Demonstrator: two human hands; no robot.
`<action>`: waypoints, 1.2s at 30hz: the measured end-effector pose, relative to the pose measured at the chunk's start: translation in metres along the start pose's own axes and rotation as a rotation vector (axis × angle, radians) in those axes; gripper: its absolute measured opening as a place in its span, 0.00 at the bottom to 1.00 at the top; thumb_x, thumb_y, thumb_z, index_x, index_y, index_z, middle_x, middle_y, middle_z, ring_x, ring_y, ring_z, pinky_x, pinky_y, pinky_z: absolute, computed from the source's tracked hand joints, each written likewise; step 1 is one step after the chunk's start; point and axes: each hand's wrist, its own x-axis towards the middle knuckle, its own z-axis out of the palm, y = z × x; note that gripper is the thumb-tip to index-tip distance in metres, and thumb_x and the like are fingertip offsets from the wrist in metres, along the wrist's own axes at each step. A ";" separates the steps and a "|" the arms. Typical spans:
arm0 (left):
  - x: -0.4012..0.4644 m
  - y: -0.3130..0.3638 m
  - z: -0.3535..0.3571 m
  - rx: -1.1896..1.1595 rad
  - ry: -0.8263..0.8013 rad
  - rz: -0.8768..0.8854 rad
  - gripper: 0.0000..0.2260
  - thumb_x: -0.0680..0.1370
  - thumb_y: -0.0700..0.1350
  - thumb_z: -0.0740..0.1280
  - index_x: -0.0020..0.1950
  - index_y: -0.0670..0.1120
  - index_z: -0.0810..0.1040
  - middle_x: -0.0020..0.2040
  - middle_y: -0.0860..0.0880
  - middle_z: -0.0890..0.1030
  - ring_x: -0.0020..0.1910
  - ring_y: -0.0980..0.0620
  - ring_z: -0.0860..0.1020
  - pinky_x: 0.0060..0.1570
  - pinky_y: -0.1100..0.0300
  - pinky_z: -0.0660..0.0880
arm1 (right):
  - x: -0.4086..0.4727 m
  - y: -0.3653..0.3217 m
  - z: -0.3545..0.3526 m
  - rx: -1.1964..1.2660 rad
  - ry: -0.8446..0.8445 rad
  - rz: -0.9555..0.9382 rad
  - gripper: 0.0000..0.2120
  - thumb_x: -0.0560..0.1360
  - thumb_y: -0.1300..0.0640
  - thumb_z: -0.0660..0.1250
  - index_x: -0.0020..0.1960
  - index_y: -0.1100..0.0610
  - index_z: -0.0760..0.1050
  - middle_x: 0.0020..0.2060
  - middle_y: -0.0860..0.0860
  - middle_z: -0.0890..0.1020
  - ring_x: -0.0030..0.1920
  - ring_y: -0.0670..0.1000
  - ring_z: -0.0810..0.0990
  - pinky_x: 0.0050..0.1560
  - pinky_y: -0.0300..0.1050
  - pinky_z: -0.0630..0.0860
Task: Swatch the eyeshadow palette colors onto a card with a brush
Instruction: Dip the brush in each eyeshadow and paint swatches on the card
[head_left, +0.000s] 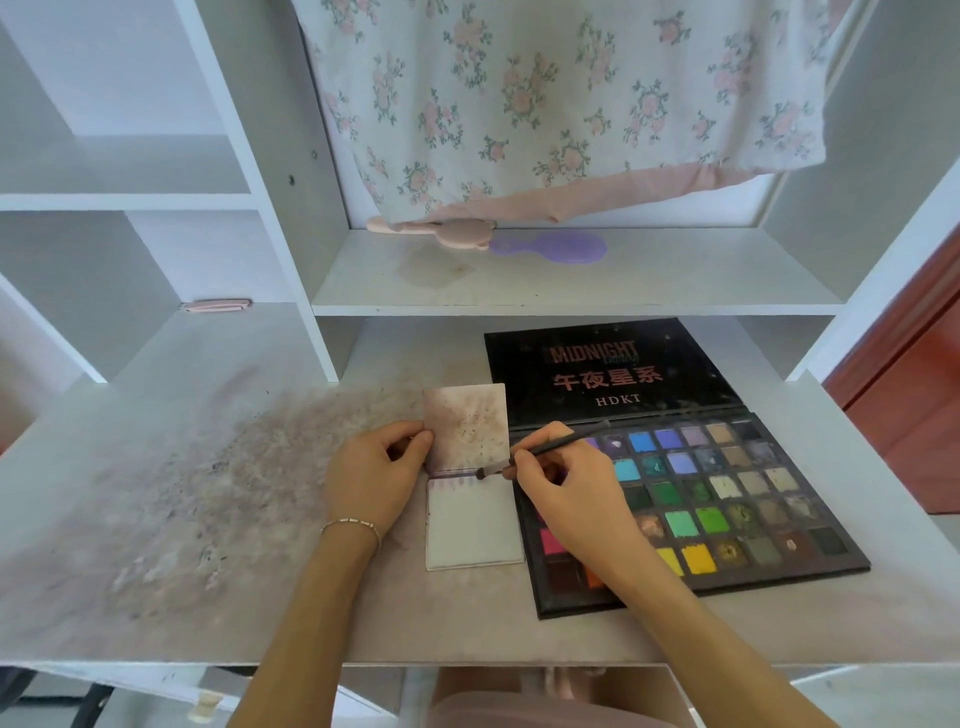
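- A small white card booklet (474, 525) lies open on the dusty white table (208, 467), near the middle of the front edge. Its top page (466, 423) stands up and is smudged with pinkish powder.
- The left hand (376, 470) pinches the left edge of that raised page between thumb and fingers. A thin bracelet (352, 526) sits on the wrist.
- The right hand (563, 491) grips a thin dark makeup brush (540, 451) like a pencil. The brush tip touches the top edge of the flat page, where a row of faint purple marks (454, 482) shows.
- A big black eyeshadow palette (727, 499) with many colour squares lies open just to the right of the card, towards the table's right edge. The right hand and arm lie across its left side.
- Its black lid (608, 371) is laid open behind it and reads "MIDNIGHT" and "HDKT".
- On the shelf (675, 280) above the table lie a pink brush (441, 232) and a purple brush (550, 247), touching.
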 end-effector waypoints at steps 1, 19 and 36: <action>0.000 0.000 0.000 0.000 0.002 0.001 0.06 0.74 0.44 0.67 0.46 0.49 0.83 0.37 0.60 0.78 0.39 0.58 0.76 0.39 0.67 0.69 | 0.000 0.000 0.000 -0.006 -0.002 0.002 0.05 0.75 0.58 0.63 0.42 0.49 0.71 0.38 0.48 0.82 0.40 0.40 0.79 0.38 0.26 0.73; 0.001 -0.003 0.002 0.017 0.010 0.017 0.06 0.74 0.45 0.67 0.48 0.49 0.83 0.38 0.61 0.76 0.37 0.63 0.73 0.38 0.71 0.66 | -0.001 -0.005 0.000 -0.034 -0.038 0.027 0.10 0.75 0.59 0.62 0.39 0.45 0.69 0.39 0.52 0.82 0.40 0.46 0.80 0.37 0.27 0.74; 0.001 -0.003 0.002 0.002 0.009 0.005 0.06 0.74 0.45 0.67 0.48 0.50 0.83 0.38 0.62 0.77 0.39 0.60 0.75 0.39 0.69 0.68 | -0.001 -0.005 -0.001 -0.028 -0.034 0.025 0.10 0.76 0.59 0.62 0.39 0.45 0.68 0.38 0.52 0.81 0.40 0.47 0.80 0.37 0.27 0.74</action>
